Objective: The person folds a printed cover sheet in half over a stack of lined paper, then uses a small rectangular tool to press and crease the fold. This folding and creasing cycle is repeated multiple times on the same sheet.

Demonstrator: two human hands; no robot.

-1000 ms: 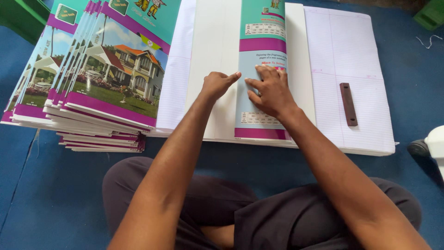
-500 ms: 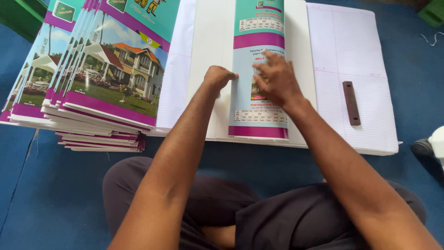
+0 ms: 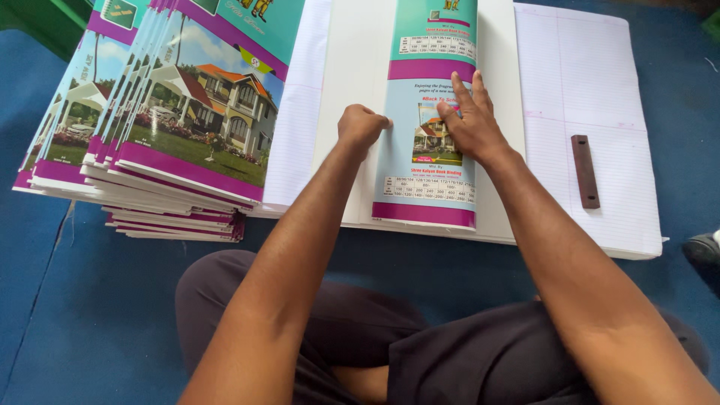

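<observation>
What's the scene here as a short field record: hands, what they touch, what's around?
left hand: left hand, curled in a loose fist, knuckles at the left edge of the folded cover
right hand: right hand, flat, fingers spread, pressing on the folded cover
folded cover: folded cover, teal and magenta printed sheet curved over the white paper stack
left side: fanned pile of printed covers with a house picture
right side: ruled sheets with a dark metal bar lying on them
surface: blue floor
posture: seated cross-legged
</observation>
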